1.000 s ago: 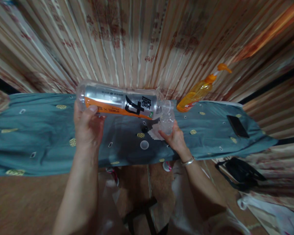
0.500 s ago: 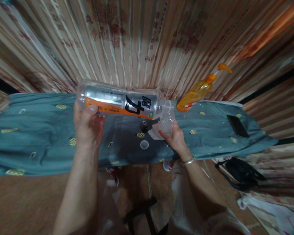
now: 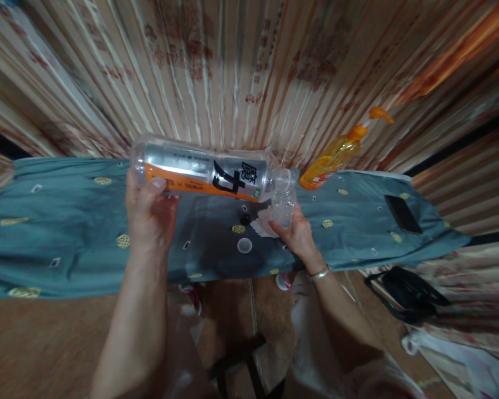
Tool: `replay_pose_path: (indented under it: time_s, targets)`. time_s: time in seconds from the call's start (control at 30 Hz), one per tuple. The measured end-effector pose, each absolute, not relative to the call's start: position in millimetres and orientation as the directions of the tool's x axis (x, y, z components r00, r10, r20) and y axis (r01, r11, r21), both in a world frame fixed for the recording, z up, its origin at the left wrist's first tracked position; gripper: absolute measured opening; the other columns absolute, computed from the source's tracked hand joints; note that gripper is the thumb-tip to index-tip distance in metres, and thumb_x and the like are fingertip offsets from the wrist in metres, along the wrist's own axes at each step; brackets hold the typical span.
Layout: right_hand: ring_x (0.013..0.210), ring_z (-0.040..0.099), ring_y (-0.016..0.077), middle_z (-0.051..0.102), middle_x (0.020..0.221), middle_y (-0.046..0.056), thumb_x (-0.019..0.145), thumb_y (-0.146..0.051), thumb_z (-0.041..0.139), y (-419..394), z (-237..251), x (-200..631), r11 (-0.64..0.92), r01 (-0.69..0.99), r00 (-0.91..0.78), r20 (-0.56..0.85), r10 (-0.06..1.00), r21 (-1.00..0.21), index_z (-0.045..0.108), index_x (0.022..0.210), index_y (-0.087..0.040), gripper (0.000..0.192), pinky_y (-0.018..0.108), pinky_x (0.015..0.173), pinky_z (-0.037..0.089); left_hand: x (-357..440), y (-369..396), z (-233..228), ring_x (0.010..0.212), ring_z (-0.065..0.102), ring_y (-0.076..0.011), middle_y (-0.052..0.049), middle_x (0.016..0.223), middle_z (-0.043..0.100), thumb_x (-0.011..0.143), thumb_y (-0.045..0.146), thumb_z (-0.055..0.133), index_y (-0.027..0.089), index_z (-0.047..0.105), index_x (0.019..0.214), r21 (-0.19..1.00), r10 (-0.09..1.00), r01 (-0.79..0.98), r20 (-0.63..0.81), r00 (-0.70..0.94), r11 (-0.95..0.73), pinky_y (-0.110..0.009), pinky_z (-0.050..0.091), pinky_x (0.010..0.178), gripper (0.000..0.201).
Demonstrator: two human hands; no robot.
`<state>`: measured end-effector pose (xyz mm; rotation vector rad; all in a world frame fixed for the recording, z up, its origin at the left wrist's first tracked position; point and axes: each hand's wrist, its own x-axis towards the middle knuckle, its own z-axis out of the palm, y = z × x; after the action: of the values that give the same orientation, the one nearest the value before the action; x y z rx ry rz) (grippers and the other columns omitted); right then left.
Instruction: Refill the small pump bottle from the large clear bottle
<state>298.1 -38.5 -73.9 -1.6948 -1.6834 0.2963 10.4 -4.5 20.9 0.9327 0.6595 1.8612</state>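
Note:
My left hand (image 3: 152,208) is closed around the base end of a large clear plastic bottle (image 3: 203,169) with a silver and orange label. The bottle lies almost level in the air, its neck pointing right and tipped slightly down. Beneath that neck, my right hand (image 3: 297,233) grips a small clear plastic bottle (image 3: 283,206). The two mouths appear to meet, though I cannot tell whether they touch. A crinkled white paper (image 3: 261,223) lies below the small bottle. Near it on the cloth are a small dark cap (image 3: 245,218) and a round translucent lid (image 3: 244,245).
A yellow pump bottle (image 3: 331,158) with an orange top stands at the back of the table, which has a green pineapple-print cloth (image 3: 79,221). A dark phone (image 3: 402,214) lies at the right. A patterned curtain (image 3: 233,72) hangs behind. A black bag (image 3: 411,291) is lower right.

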Motion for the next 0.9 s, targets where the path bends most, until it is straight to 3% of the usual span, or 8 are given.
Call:
replay_pose_path:
  time_s: [0.37,0.57,0.73,0.9]
  targets:
    - [0.112,0.069,0.0361,0.069,0.128,0.018,0.078,-0.050,0.071,-37.6,-76.0,298.7,0.124,0.782,0.116,0.338,0.934,-0.611,0.044,0.143,-0.016,0.078,0.055,0.094,0.057,8.7,-3.5,17.5,0.105,0.060,-0.0270,-0.001,0.091,0.064,0.060,0.027,0.082,0.027,0.065,0.085,0.758,0.904,-0.494,0.337,-0.262,-0.426,-0.038,0.050,0.083,0.030]
    - [0.114,0.068,0.0358,0.068,0.129,0.018,0.079,-0.049,0.071,-37.9,-76.1,299.0,0.134,0.781,0.105,0.340,0.934,-0.610,0.043,0.144,-0.016,0.078,0.053,0.095,0.057,8.9,-3.0,17.6,0.097,0.062,-0.0247,-0.001,0.090,0.064,0.060,0.026,0.083,0.027,0.066,0.084,0.746,0.897,-0.499,0.346,-0.277,-0.441,-0.038,0.051,0.081,0.030]
    - [0.114,0.068,0.0360,0.068,0.129,0.018,0.078,-0.050,0.070,-37.8,-75.3,298.9,0.127,0.778,0.108,0.331,0.938,-0.615,0.043,0.144,-0.017,0.078,0.054,0.095,0.057,10.9,-3.6,20.0,0.079,0.061,-0.0181,0.001,0.085,0.066,0.055,0.023,0.084,0.027,0.069,0.082,0.734,0.898,-0.523,0.303,-0.319,-0.433,-0.031,0.051,0.070,0.031]
    - [0.115,0.068,0.0357,0.068,0.128,0.018,0.078,-0.048,0.071,-37.6,-74.2,298.9,0.123,0.783,0.108,0.327,0.939,-0.610,0.043,0.145,-0.016,0.080,0.053,0.095,0.057,12.4,-4.6,22.4,0.083,0.063,-0.0187,0.001,0.084,0.068,0.053,0.024,0.086,0.027,0.071,0.083,0.727,0.897,-0.530,0.304,-0.321,-0.436,-0.032,0.054,0.073,0.034]
